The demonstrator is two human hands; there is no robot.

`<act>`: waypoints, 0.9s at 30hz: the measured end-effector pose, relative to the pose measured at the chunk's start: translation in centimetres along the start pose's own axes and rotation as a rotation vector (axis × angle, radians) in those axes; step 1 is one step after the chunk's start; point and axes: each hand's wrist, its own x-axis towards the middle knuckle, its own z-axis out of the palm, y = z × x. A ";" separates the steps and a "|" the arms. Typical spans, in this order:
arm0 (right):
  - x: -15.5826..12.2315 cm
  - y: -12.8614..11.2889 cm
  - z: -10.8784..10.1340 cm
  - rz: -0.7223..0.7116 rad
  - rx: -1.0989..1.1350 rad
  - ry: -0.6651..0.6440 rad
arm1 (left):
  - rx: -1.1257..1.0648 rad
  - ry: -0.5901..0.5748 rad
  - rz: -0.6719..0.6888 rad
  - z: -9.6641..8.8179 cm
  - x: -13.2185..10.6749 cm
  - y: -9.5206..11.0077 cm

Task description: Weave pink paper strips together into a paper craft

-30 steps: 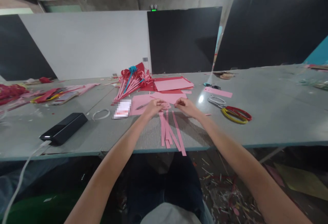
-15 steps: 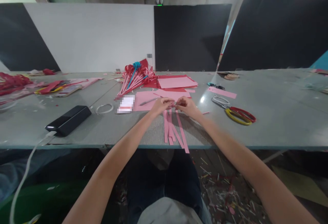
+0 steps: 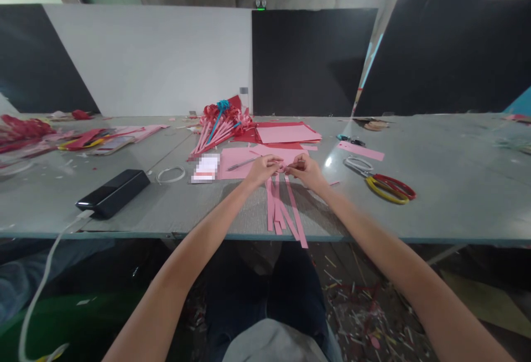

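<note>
My left hand (image 3: 265, 168) and my right hand (image 3: 305, 169) meet fingertip to fingertip over the table. Both are closed in a pinch on a small pink paper strip (image 3: 281, 168), mostly covered by the fingers. Just below them, several long pink paper strips (image 3: 270, 207) lie fanned toward me, a few reaching the table's front edge. Behind the hands is a pink paper sheet (image 3: 228, 155), with a pen (image 3: 241, 164) across it to the left of my left hand.
Scissors (image 3: 379, 182) with red and yellow handles lie to the right, below a pink piece (image 3: 362, 150). A bundle of pink sticks and red ribbon (image 3: 218, 121) sits behind, beside stacked pink and red sheets (image 3: 286, 132). Leftward are a coiled cable (image 3: 171, 174) and a black power bank (image 3: 114, 193).
The fingertips have shifted slightly around the small pink strip, and both hands still pinch close together. The whole view has drifted a little; the strips on the table lie as before.
</note>
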 end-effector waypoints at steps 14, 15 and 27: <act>-0.1 -0.2 -0.1 -0.022 -0.054 0.005 | 0.038 -0.035 0.069 0.0 -0.5 0.6; -0.1 -0.2 -0.1 -0.029 -0.053 0.003 | 0.041 -0.036 0.071 0.0 -0.6 0.6; 0.0 -0.3 0.0 -0.010 -0.175 0.105 | -0.063 -0.071 0.049 -0.4 0.0 -0.3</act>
